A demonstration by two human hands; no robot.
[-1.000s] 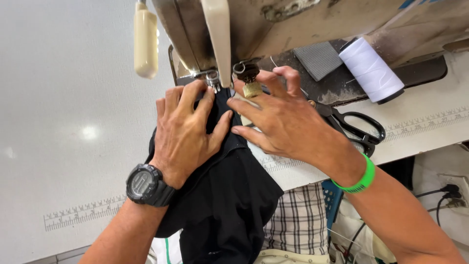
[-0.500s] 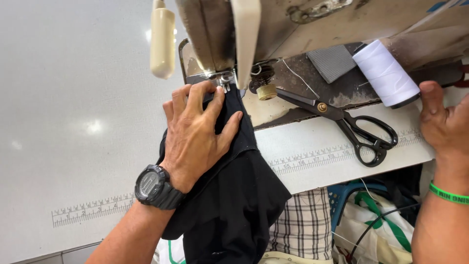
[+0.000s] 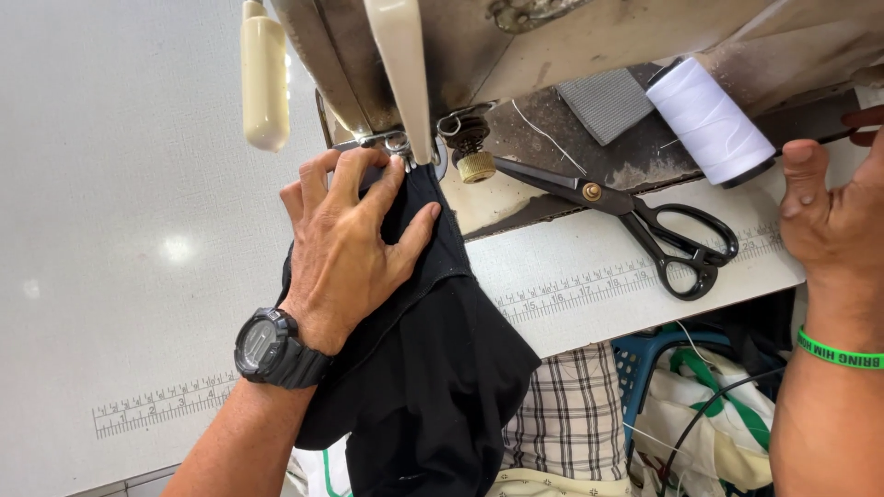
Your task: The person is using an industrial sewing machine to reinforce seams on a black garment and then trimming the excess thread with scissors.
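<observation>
My left hand (image 3: 350, 248) lies flat on a piece of black fabric (image 3: 433, 368), fingers spread, pressing it down right at the presser foot (image 3: 396, 143) of a sewing machine (image 3: 516, 37). A black watch sits on that wrist. The cloth hangs off the table's front edge over my lap. My right hand (image 3: 833, 216) is off to the far right, near the machine's end, fingers loosely curled with nothing seen in them; a green band circles its wrist. Part of that hand is cut off by the frame edge.
Black-handled scissors (image 3: 645, 225) lie on the machine bed right of the needle. A white thread cone (image 3: 714, 120) and a grey patch (image 3: 608, 101) rest behind them. A ruler strip (image 3: 589, 281) runs along the white table (image 3: 120, 230). A blue basket (image 3: 663, 368) with cloth stands below.
My right hand left the fabric and swung away to the right, uncovering the scissors. My left hand stayed pressed on the cloth at the presser foot.
</observation>
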